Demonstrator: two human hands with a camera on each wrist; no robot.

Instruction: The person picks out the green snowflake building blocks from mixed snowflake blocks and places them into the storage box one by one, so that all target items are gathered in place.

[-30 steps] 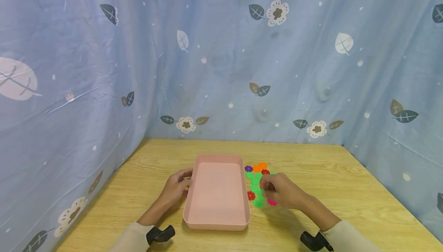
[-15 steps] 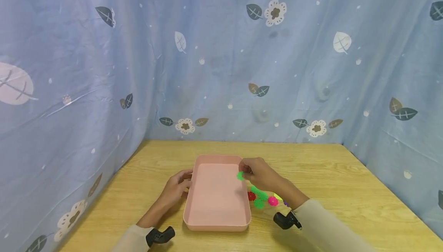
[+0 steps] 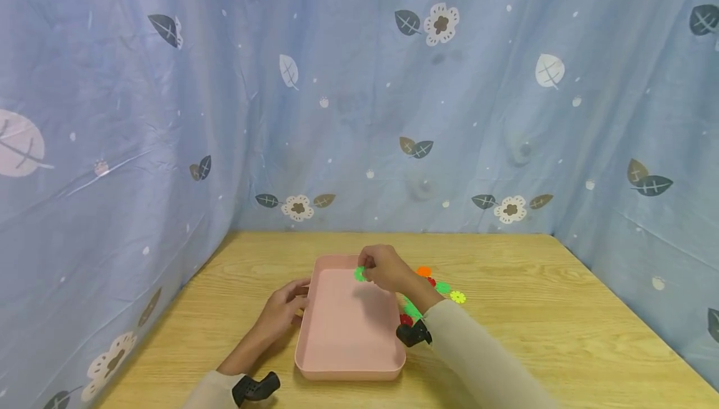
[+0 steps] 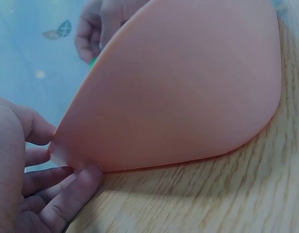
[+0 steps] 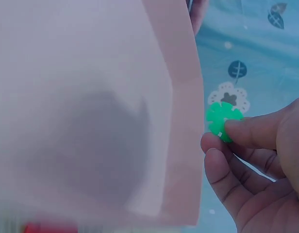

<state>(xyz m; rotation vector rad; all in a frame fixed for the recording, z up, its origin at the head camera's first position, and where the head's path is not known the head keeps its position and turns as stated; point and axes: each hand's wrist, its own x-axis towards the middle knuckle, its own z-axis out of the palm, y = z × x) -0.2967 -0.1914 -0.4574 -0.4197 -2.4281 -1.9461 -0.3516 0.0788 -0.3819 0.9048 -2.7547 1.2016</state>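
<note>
A green snowflake disc [image 5: 222, 119], round with notched edges, is pinched between the thumb and fingers of my right hand [image 3: 383, 268]. This hand holds it above the far end of the pink tray [image 3: 348, 334], apart from the tray's floor, on which a shadow falls. My left hand [image 3: 279, 312] rests at the tray's left side. In the left wrist view, the left fingertips [image 4: 93, 177] touch the tray's outer wall, with the fingers loosely bent. The tray lies flat on the table.
Several loose discs lie right of the tray, partly hidden by the right forearm: an orange one [image 3: 424, 271], a yellow one [image 3: 457, 297], a red one [image 3: 406, 320] and green ones [image 3: 412, 310]. The wooden table [image 3: 533, 309] is bounded by a patterned blue curtain [image 3: 359, 115].
My right hand has picked a green disc from the pile and carried it left over the tray's far end. The left hand stays at the tray's side.
</note>
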